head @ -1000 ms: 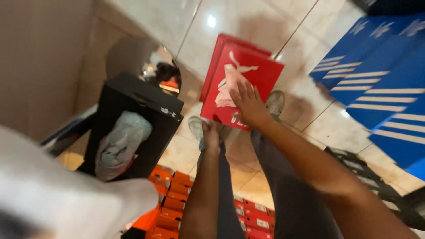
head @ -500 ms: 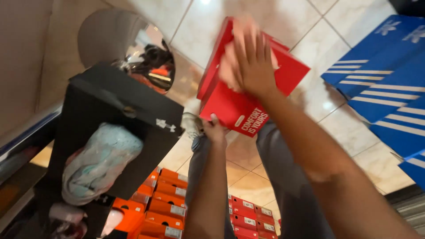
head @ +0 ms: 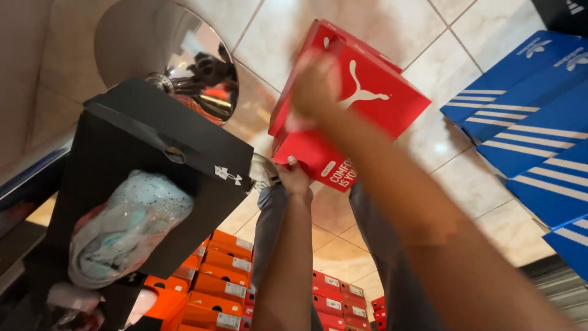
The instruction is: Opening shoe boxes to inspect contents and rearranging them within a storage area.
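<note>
— Left hand [head: 294, 178]?
— Raised on a straight forearm, fingers curled, thumb up and nail showing.
— Right hand [head: 315, 86]?
— Higher up and blurred, palm down, fingers spread flat; forearm slanting across from the lower right.
— Apart?
— Yes, right above left.

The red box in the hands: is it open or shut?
Shut. The lid sits flush on the red box; the right hand rests on top, blurred, and the left hand grips the lower edge.
</note>
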